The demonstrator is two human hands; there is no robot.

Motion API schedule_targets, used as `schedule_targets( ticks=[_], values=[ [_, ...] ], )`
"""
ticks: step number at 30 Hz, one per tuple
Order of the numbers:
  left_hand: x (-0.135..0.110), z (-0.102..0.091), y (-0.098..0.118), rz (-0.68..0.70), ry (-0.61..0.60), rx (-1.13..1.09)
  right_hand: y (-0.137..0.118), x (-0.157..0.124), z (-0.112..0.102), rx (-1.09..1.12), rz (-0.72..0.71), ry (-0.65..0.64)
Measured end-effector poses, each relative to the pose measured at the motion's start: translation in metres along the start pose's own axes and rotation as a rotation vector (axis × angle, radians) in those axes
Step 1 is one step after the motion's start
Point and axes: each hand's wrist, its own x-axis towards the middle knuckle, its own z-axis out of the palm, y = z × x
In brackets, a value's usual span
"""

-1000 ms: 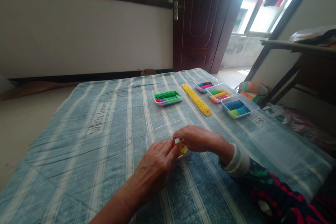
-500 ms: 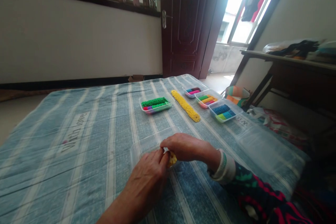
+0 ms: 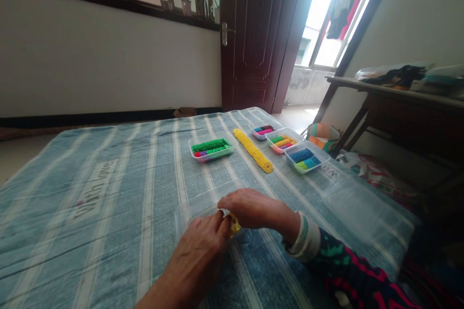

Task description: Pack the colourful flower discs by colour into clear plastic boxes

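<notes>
Both grips are narrow and meet on one small yellow knobbly piece: the left hand pinches it from the near side with its fingertips, and the right hand curls over it from the right, with most of the piece hidden under the fingers. The piece sits at the near right corner of an empty clear plastic tray, which lies near the middle of the bed, towards its near edge. The right wrist carries a white cuff and a dark patterned sleeve.

The bed is covered by a blue and white striped sheet with printed words on its left side. Towards the far edge lies a long yellow knobbly strip, running diagonally. Just to its left stands a clear tray of green pieces. To its right, along the far right edge, stand three more clear trays in a row: one with pink and dark pieces, one with mixed colours, and one with blue and green pieces. A large clear plastic box lies by the right edge. Beyond the far edge stands a dark wooden door.
</notes>
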Motion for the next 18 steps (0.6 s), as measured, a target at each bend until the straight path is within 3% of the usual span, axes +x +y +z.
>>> schedule_targets(
  ticks=[18],
  values=[
    [0.0004,0.0062,-0.0036,0.035,0.056,0.037,-0.0029,0.0010,-0.0027,0.018,0.026,-0.019]
  ],
)
